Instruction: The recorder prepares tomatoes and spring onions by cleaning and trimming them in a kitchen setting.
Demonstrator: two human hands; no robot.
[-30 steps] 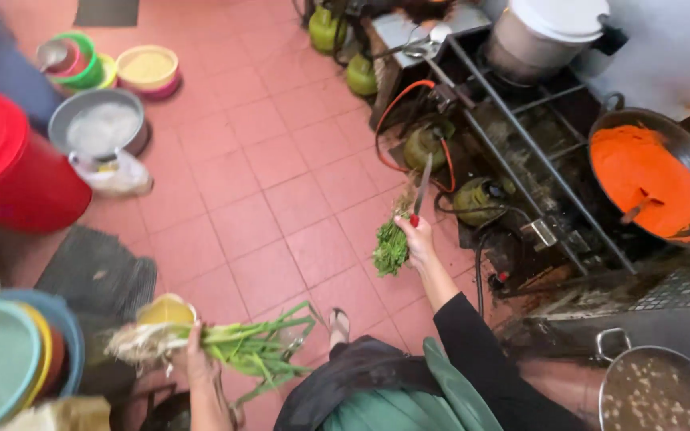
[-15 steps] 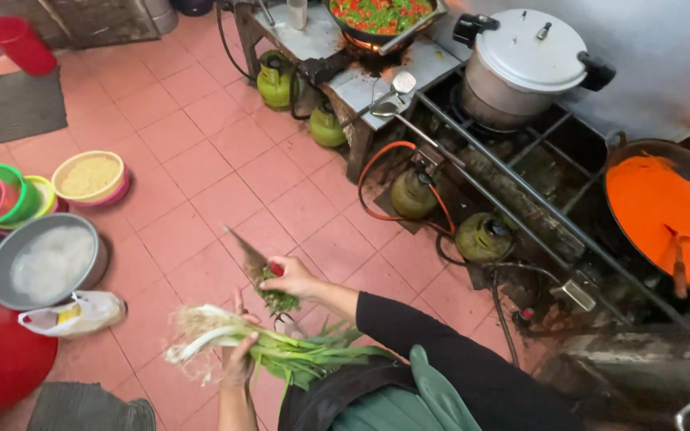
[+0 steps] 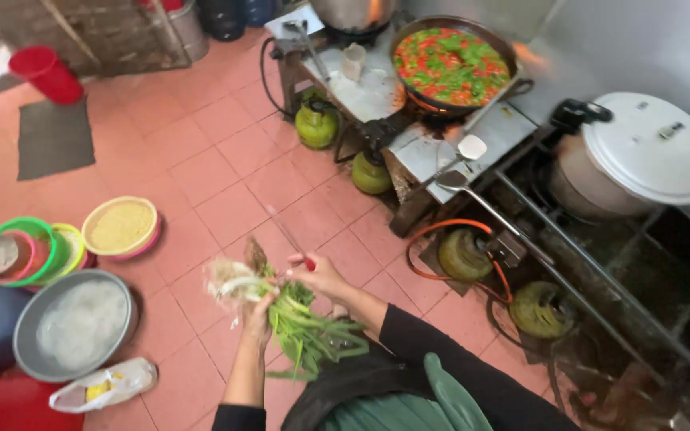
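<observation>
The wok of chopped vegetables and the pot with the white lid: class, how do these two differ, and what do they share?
The wok is open, showing red and green pieces; the lidded pot is closed, so its contents are hidden. The wok is wide and shallow; the lidded pot looks deeper. A flame shows at the wok's right edge; none is visible at the lidded pot. Both sit on the metal cooking stand.
</observation>
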